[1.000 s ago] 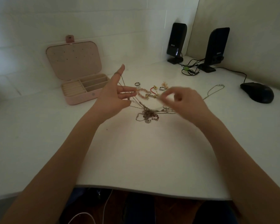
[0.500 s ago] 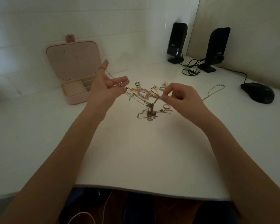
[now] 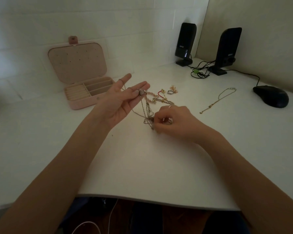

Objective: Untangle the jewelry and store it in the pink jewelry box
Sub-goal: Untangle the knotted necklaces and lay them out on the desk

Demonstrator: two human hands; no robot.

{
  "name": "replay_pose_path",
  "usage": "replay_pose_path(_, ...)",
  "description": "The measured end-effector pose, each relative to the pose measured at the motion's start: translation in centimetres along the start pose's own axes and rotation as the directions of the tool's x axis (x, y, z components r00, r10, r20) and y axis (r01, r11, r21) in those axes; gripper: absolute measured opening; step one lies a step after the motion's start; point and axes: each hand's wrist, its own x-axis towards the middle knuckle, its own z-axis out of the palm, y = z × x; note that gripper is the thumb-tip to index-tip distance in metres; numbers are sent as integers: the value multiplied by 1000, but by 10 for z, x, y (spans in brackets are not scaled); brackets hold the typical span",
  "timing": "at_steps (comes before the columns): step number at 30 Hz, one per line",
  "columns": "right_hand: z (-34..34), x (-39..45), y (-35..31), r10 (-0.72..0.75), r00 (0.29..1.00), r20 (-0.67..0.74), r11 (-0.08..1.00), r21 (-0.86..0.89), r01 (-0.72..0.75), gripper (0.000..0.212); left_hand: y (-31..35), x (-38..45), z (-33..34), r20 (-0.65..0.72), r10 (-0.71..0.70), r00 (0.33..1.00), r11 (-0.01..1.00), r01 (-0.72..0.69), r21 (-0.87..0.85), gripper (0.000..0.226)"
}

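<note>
While the left hand is raised palm-up with fingers straight and spread, thin chains loop over those fingers and hang down to the tangled jewelry on the white desk. Right hand: fingers curled, pinching the knot at desk level. Pink jewelry box stands open, far left (lid upright). 1 separate gold chain lies right of the tangle, well apart. Far right: 2 black speakers, mouse.

L hand raised mid-frame, chains draped off fingers; R hand pinches tangle on table. Pink box open, upper left.
</note>
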Motion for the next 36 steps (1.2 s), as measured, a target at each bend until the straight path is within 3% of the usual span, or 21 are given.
replay_pose_path(3,0,2,-2,-38,935,-353,993,89,74,21,-2,-3,3,33,-14,999,998,11,68,70)
replay_pose_path(5,-1,3,-5,-83,874,-479,974,145,172,18,-5,-6,6,60,-30,998,990,21,136,74)
replay_pose_path(8,2,6,-6,-162,837,-522,956,129,265,29,-10,-9,10,110,-59,992,968,30,248,75)
replay_pose_path(14,-1,7,-3,-94,801,-592,956,170,238,13,-14,-13,13,126,-91,988,938,43,344,83)
replay_pose_path(16,-4,7,-5,50,807,-588,932,318,173,9,-15,-15,15,138,-114,984,917,50,396,86)
replay_pose_path(19,-10,8,-5,266,806,-529,791,597,131,10,-17,-18,17,146,-137,980,850,41,525,89)
replay_pose_path(23,-16,9,1,416,767,-488,681,726,93,11,-15,-20,16,180,-202,963,798,55,600,92)
replay_pose_path(26,-13,10,7,425,748,-510,777,629,-13,10,-12,-20,15,221,-233,947,791,53,610,93)
replay_pose_path(29,-6,10,12,338,826,-451,911,378,-166,8,-10,-19,14,226,-210,951,813,42,580,94)
replay_pose_path(31,-3,9,11,296,854,-428,930,334,-155,3,-10,-18,13,222,-189,957,831,36,555,94)
replay_pose_path(33,-6,8,6,268,864,-426,923,369,-105,4,-10,-17,12,206,-157,966,860,31,509,93)
replay_pose_path(36,-15,5,-2,322,911,-257,783,613,-104,10,-8,-15,10,167,-95,981,910,18,414,91)
